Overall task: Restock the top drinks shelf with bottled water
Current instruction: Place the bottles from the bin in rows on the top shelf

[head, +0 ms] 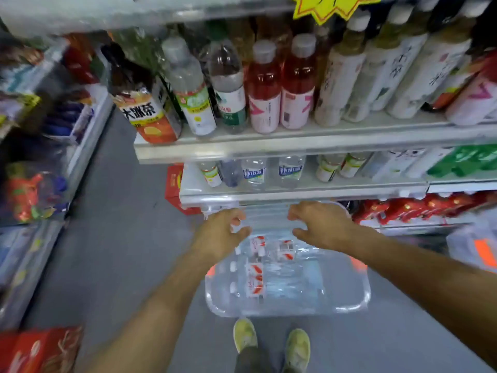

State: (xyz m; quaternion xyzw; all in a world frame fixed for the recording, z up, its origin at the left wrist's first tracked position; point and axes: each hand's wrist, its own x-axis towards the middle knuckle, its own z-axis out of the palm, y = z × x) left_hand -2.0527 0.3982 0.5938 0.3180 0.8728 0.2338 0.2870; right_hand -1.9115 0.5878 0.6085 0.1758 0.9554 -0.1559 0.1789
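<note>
Racks of blurred snack goods (pixel 32 109) run along the left of the aisle, with a red carton (pixel 40 351) in our bottom-left corner. Grey floor (pixel 121 224) lies between them and the drinks shelving (pixel 295 146). At that shelving's left end we see an orange-label iced tea bottle (pixel 148 114), then two clear water bottles (pixel 188 84), all upright.

Left hand (pixel 220 232) reaches down and forward, fingers curled and thumb opposed, gripping the plastic at the far left end of the shrink-wrapped water pack (pixel 285 278). The pack lies on the floor, its far end under the lowest shelf lip, its near end just ahead of our yellow-green shoes (pixel 244 335). Bottles inside lie on their sides, red-and-white labels showing.

Right hand (pixel 320 227) grips the far right end the same way; the two hands are apart, with wrap between them.

Above, on the middle shelf, stand two pink drink bottles (pixel 281 87), then white-label tea bottles (pixel 341 71) further right. A yellow starburst tag (pixel 330 6) hangs at the top edge. Small water bottles (pixel 254 170) stand one shelf down. Red packets (pixel 403 208) fill the low right.
</note>
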